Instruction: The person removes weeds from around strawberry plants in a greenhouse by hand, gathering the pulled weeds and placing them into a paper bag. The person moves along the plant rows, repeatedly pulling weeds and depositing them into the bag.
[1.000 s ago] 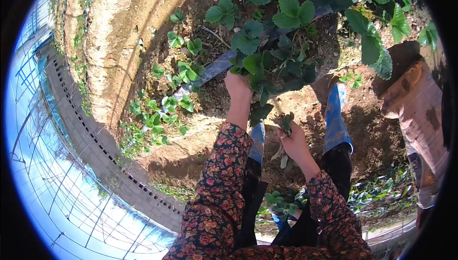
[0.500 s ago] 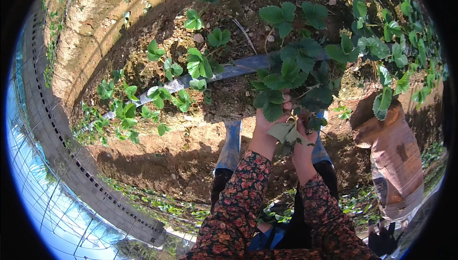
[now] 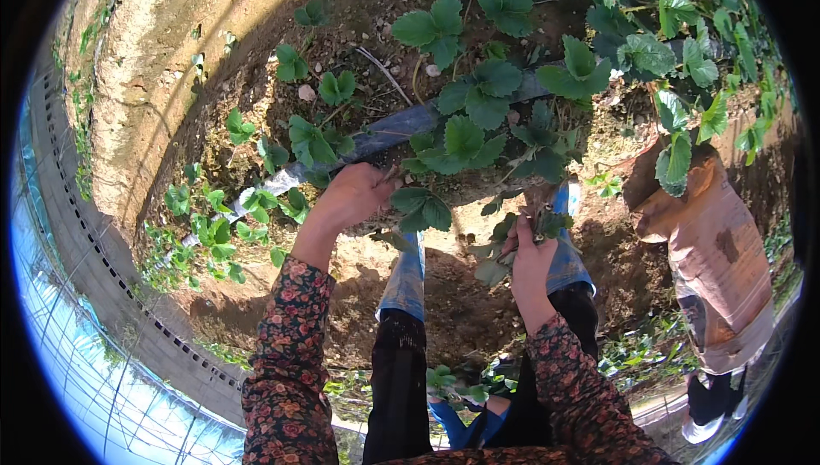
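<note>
My left hand reaches up to a leafy green plant on the raised soil bed, its fingers closed among the stems at the bed's edge beside a grey drip hose. My right hand is lower and to the right, gripping a bunch of picked leaves that hang from the fist. Both forearms wear dark floral sleeves. Exactly which stem the left fingers pinch is hidden by leaves.
Small green plants line the bed's lower slope. My legs in blue boots stand in the brown earth furrow. Another person in a pale jacket stands to the right. A perforated channel and greenhouse cover run along the left.
My left hand has moved up and left from beside the right hand into the plant at the bed's edge. The right hand keeps its bunch of leaves. The view has shifted.
</note>
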Demonstrator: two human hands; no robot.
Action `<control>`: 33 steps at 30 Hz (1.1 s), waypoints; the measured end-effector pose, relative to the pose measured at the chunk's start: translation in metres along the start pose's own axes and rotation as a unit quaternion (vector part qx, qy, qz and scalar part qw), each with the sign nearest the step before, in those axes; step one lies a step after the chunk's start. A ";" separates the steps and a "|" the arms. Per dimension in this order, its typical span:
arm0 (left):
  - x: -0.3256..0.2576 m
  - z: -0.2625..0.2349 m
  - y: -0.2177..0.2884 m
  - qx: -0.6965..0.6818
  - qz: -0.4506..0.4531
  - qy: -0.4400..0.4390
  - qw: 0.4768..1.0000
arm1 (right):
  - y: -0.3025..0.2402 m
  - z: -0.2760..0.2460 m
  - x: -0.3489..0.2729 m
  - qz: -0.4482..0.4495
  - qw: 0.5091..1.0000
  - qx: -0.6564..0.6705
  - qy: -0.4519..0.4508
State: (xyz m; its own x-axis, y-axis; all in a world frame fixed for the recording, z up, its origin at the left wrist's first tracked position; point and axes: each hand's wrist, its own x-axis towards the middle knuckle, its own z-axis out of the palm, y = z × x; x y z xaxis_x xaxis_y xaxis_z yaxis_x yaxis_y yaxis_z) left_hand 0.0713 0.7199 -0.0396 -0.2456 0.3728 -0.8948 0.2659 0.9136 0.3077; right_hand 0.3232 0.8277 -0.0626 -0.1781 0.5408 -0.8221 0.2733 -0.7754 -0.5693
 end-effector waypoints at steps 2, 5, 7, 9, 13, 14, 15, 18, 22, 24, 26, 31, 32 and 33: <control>-0.027 -0.033 0.006 0.048 0.016 0.049 0.998 | 0.001 0.000 -0.004 -0.001 1.000 0.018 0.020; -0.036 -0.042 0.054 -0.032 0.201 0.184 0.961 | 0.010 -0.004 -0.007 0.012 1.000 0.019 0.008; -0.018 -0.041 0.081 0.043 0.205 0.206 0.956 | 0.009 -0.001 -0.008 0.013 1.000 0.018 0.005; 0.020 -0.035 0.083 0.305 0.246 0.297 0.871 | 0.008 0.004 -0.008 0.016 1.000 0.018 0.003; 0.031 -0.032 0.075 0.434 0.175 0.153 0.870 | 0.009 0.008 -0.010 0.025 1.000 0.010 -0.004; 0.027 -0.029 0.069 0.434 0.165 0.127 0.876 | 0.009 0.009 -0.011 0.029 1.000 0.007 -0.010; 0.023 -0.024 0.061 0.434 0.153 0.102 0.882 | 0.012 0.007 -0.010 0.018 1.000 -0.003 -0.022; -0.003 -0.004 0.008 0.360 0.088 0.124 0.921 | 0.007 0.010 -0.010 0.008 1.000 -0.002 -0.022; -0.023 0.008 -0.002 0.169 0.134 0.308 0.927 | 0.011 0.008 -0.011 0.006 1.000 0.001 -0.025; -0.014 0.013 0.008 0.163 0.146 0.364 0.906 | 0.006 0.010 -0.013 0.011 0.999 0.001 -0.041; 0.005 0.018 0.015 0.228 0.116 0.331 0.908 | 0.005 0.012 -0.015 0.014 0.999 -0.004 -0.045; 0.027 0.027 0.019 0.323 0.038 0.287 0.901 | 0.012 0.005 -0.018 0.016 0.999 0.018 -0.044; 0.023 0.027 0.023 0.311 0.047 0.234 0.920 | 0.012 0.003 -0.019 0.013 0.999 0.021 -0.044; 0.016 0.025 0.026 0.298 0.054 0.180 0.936 | 0.011 0.001 -0.019 0.011 0.999 0.024 -0.046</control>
State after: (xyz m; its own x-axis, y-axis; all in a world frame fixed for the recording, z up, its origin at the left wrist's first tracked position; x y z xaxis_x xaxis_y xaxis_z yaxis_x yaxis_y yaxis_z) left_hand 0.0975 0.7453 -0.0536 -0.4572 0.5867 -0.6684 0.7535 0.6547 0.0594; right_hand 0.3290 0.8084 -0.0531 -0.2586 0.4930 -0.8307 0.2321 -0.8031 -0.5488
